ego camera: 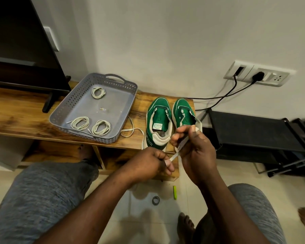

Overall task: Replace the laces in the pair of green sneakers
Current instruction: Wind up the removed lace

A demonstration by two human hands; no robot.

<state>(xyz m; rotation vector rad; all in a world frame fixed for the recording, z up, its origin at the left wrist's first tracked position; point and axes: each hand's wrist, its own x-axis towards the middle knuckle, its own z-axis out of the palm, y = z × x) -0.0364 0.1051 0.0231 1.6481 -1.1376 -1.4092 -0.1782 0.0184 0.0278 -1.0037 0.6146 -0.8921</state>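
Note:
Two green sneakers stand side by side at the right end of the wooden bench, toes to the wall: the left sneaker (158, 118) and the right sneaker (184, 111). Neither shows a lace in its eyelets. In front of them my left hand (149, 164) pinches one end of a flat cream lace (176, 154). My right hand (194, 148) grips the same lace higher up, just over the right sneaker's heel. A loose lace (130, 128) lies on the bench between tray and sneakers.
A grey perforated tray (113, 138) on the bench (16, 118) holds three coiled cream laces. A TV stands at left. Black shoe rack (253, 132) at right, wall socket with cables behind. On the floor lie a tape roll (155, 200) and a green lighter (175, 192).

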